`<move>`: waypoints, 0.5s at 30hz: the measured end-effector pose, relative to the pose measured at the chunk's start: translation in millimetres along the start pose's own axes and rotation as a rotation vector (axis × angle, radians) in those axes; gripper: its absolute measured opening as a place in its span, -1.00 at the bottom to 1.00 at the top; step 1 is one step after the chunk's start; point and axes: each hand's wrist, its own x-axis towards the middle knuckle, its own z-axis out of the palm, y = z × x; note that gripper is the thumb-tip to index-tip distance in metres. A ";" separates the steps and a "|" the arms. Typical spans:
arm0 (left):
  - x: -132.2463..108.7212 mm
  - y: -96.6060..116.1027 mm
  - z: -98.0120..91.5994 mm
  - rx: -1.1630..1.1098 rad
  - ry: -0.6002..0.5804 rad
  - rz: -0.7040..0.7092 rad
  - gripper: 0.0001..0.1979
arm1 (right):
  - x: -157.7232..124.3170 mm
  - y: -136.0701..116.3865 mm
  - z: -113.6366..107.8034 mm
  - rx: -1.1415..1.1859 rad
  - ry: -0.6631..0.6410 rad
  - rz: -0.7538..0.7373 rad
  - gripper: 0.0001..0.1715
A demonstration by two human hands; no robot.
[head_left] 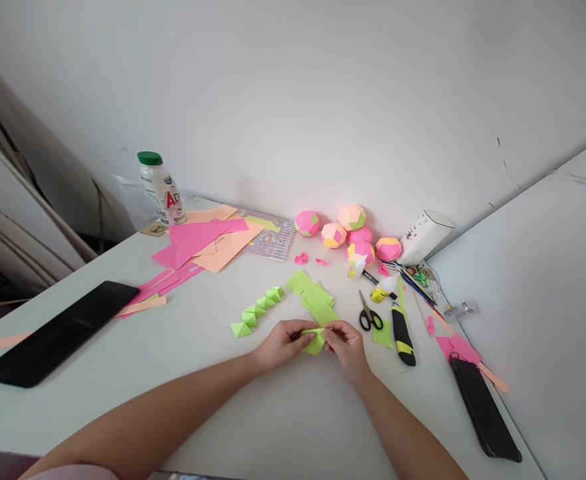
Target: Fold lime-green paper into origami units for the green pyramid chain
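Note:
Between my two hands is a small piece of green paper (315, 342), partly folded. My left hand (281, 345) pinches its left side with thumb and fingers. On the other side my right hand (345, 345) grips the right edge; the fingertips hide part of the paper. Just beyond the hands lies a loose pile of flat green paper squares (317, 299). To the left, several folded green paper units (259, 309) form a slanting row. Black-handled scissors (370, 315) and a black and yellow utility knife (403, 335) rest right of my right hand, beside a green paper square (383, 334).
Several pink, peach and green paper balls (351, 217) sit against the wall. Glue bottles (383, 288) stand before them. Pink and peach sheets (197, 243) and a white bottle (160, 190) are at back left. A black tablet-like slab (63, 333) and a phone (485, 407) lie at the sides.

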 end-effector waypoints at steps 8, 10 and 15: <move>2.3 -5.3 0.6 -0.114 0.047 -0.046 -0.62 | 0.0 1.0 0.5 -0.023 -0.006 -0.017 -0.76; 2.4 -4.6 0.8 -0.137 0.053 -0.024 -0.65 | -0.4 1.0 0.3 -0.030 -0.026 -0.020 -0.77; 2.7 -8.0 0.8 -0.098 0.120 0.042 -0.68 | -1.4 -0.6 1.3 -0.049 -0.062 0.011 -0.75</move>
